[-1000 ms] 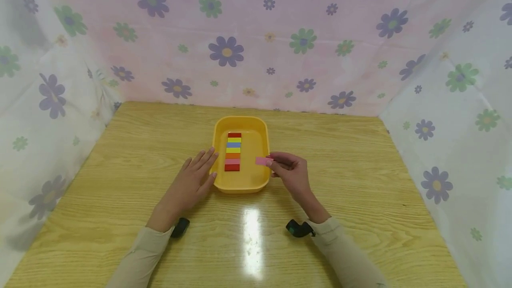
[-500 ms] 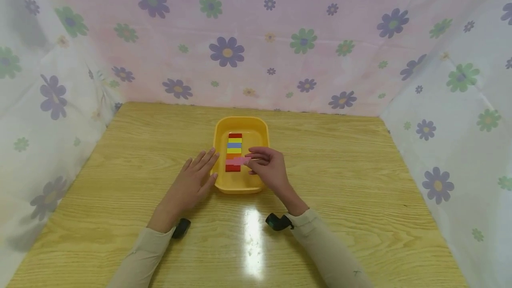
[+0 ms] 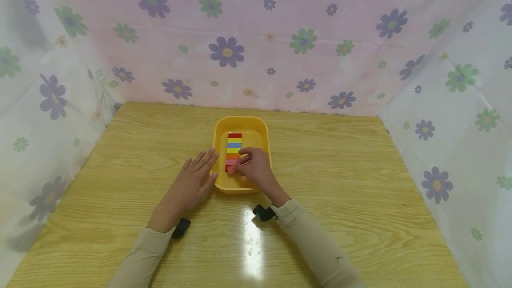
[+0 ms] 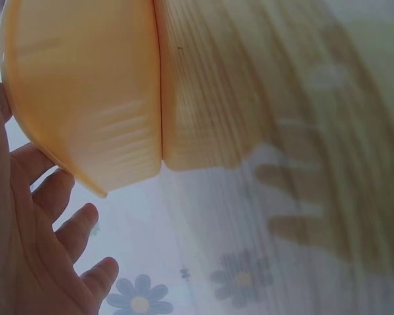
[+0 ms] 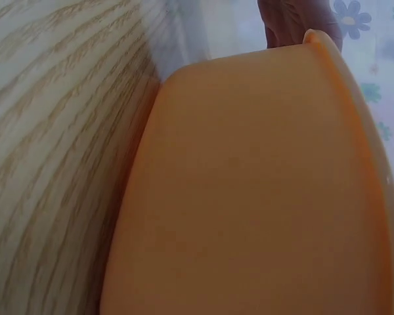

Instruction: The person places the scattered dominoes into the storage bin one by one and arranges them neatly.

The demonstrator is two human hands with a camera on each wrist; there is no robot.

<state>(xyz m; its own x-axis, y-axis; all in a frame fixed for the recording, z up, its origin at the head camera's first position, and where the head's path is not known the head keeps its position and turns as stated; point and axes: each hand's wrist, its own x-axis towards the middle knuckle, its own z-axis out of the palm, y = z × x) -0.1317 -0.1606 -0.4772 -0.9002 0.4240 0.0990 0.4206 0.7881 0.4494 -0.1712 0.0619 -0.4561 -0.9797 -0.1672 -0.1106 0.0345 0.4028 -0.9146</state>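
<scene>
A yellow plastic tray point(image 3: 235, 190) stands on the table, holding a row of flat coloured rectangular pieces point(image 3: 234, 145) in red, yellow, blue, orange and pink. My right hand point(image 3: 258, 169) reaches over the tray's right side and pinches a loose pink rectangular piece point(image 3: 232, 169) above the red one at the row's near end. Whether the two touch, I cannot tell. My left hand point(image 3: 190, 186) lies against the tray's left edge, fingers extended; in the left wrist view its fingertips touch the rim. The tray's outer wall point(image 5: 249, 184) fills the right wrist view, hiding the right hand's fingers.
The wood-grain table point(image 3: 340, 154) extends around the tray. A flowered cloth point(image 3: 256, 57) closes off the back and both sides. Each wrist carries a black camera, the left one point(image 3: 181, 228) and the right one point(image 3: 263, 213) close to the table.
My right hand has moved left from the tray's right rim, bringing the pink piece over the row, then toward its near end. My left hand has stayed put.
</scene>
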